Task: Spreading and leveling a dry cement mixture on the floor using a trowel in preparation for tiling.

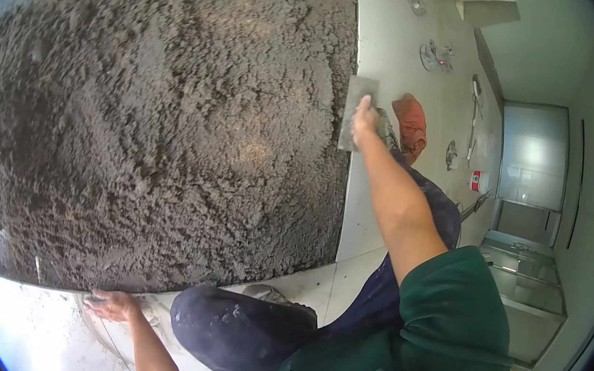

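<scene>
A broad bed of damp grey mortar (172,111) with a rough, crumbly surface fills the left and middle of the view. At its right edge my right hand (365,122) is closed on a flat rectangular trowel (359,89). The blade lies across the seam where the mortar meets a pale tile (363,223). My left hand (114,305) is at the near left edge of the mortar, its fingers stretched out and apart, holding nothing. Just right of the trowel lies a crumpled red-orange cloth (411,125).
My bent knee (238,334) is close to the mortar's near edge. Farther right, a round clear-and-metal device (433,56), a small red-and-white tub (477,181) and a long thin tool (473,125) lie on the floor. Glass-panelled doors (522,287) stand beyond.
</scene>
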Available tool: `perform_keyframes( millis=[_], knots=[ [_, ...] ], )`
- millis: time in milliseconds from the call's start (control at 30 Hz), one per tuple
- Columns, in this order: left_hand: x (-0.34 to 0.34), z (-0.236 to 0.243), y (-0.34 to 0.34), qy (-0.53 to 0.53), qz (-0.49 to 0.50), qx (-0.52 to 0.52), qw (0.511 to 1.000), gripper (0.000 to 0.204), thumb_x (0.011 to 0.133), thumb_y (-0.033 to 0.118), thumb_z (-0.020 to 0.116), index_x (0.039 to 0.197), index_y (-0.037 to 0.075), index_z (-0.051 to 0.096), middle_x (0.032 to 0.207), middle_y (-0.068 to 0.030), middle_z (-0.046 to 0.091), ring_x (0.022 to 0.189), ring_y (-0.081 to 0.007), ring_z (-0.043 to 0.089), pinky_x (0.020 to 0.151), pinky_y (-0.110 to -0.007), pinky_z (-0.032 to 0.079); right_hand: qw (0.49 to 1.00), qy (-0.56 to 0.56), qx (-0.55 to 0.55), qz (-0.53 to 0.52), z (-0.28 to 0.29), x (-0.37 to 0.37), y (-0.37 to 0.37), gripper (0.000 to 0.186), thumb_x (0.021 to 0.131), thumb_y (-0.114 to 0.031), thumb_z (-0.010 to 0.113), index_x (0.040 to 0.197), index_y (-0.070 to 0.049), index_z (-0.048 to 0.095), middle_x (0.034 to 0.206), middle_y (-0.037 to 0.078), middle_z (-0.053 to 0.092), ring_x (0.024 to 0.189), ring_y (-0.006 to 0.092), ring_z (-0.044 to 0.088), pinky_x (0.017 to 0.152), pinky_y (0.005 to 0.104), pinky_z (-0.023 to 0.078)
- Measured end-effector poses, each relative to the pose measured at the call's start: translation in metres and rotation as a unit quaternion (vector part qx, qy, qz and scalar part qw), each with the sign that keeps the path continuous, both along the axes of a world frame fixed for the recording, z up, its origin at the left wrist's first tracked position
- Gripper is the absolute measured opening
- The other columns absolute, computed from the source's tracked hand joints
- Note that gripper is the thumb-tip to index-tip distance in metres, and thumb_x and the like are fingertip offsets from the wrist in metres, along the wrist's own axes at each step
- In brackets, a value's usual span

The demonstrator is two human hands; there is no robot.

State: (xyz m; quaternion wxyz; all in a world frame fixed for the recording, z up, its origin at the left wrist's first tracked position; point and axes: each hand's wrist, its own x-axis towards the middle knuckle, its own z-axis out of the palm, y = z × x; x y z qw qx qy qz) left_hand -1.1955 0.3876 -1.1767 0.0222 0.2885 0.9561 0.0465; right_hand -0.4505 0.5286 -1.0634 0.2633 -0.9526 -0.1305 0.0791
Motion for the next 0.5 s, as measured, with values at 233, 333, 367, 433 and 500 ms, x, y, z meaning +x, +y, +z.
perform_keyframes(
  millis=[233, 333, 367, 433, 500],
  knots=[
    [-0.005, 0.004, -0.001, 0.025, 0.011, -0.020, 0.999, 0.077, 0.101, 0.062, 0.019, 0.148, 0.003, 0.036, 0.154, -0.0182, 0.034, 0.141, -0.0326, 0.034, 0.116, -0.044, 0.030, 0.939, 0.327, 0.101, -0.013, -0.018, -0.069, 0.008, 0.054, 0.097, -0.063, 0.043, 0.105, -0.012, 0.058, 0.063, 0.000, 0.045, 0.044, 0.0116, 0.039, 0.038, 0.0287, 0.033],
    [-0.004, 0.003, 0.001, 0.028, 0.018, -0.019, 0.999, 0.077, 0.101, 0.061, 0.019, 0.148, 0.003, 0.036, 0.153, -0.0184, 0.035, 0.141, -0.0326, 0.034, 0.116, -0.045, 0.031, 0.928, 0.345, 0.138, -0.001, -0.018, -0.093, 0.021, 0.050, 0.098, -0.061, 0.045, 0.099, -0.012, 0.058, 0.059, -0.001, 0.043, 0.043, 0.0101, 0.039, 0.036, 0.0282, 0.031],
    [-0.005, 0.003, 0.000, 0.035, 0.015, -0.019, 0.999, 0.077, 0.101, 0.061, 0.019, 0.148, 0.002, 0.036, 0.153, -0.0184, 0.035, 0.141, -0.0327, 0.034, 0.115, -0.045, 0.031, 0.924, 0.356, 0.140, 0.011, -0.020, -0.103, 0.028, 0.049, 0.098, -0.060, 0.045, 0.096, -0.013, 0.056, 0.058, -0.002, 0.042, 0.041, 0.0100, 0.039, 0.035, 0.0283, 0.030],
    [0.001, 0.009, 0.004, 0.025, 0.013, -0.008, 1.000, 0.077, 0.101, 0.061, 0.019, 0.148, 0.003, 0.036, 0.153, -0.0186, 0.036, 0.141, -0.0326, 0.033, 0.116, -0.045, 0.031, 0.917, 0.366, 0.154, 0.023, -0.018, -0.130, 0.046, 0.046, 0.098, -0.059, 0.047, 0.089, -0.015, 0.052, 0.052, -0.004, 0.039, 0.037, 0.0096, 0.036, 0.032, 0.0290, 0.025],
    [0.003, 0.016, 0.005, 0.018, 0.010, 0.003, 1.000, 0.078, 0.101, 0.062, 0.020, 0.148, 0.003, 0.036, 0.152, -0.0188, 0.036, 0.141, -0.0325, 0.033, 0.116, -0.046, 0.030, 0.904, 0.396, 0.153, 0.045, -0.019, -0.169, 0.080, 0.042, 0.099, -0.056, 0.047, 0.090, -0.017, 0.058, 0.051, -0.005, 0.039, 0.036, 0.0083, 0.034, 0.031, 0.0275, 0.025]
  ],
)
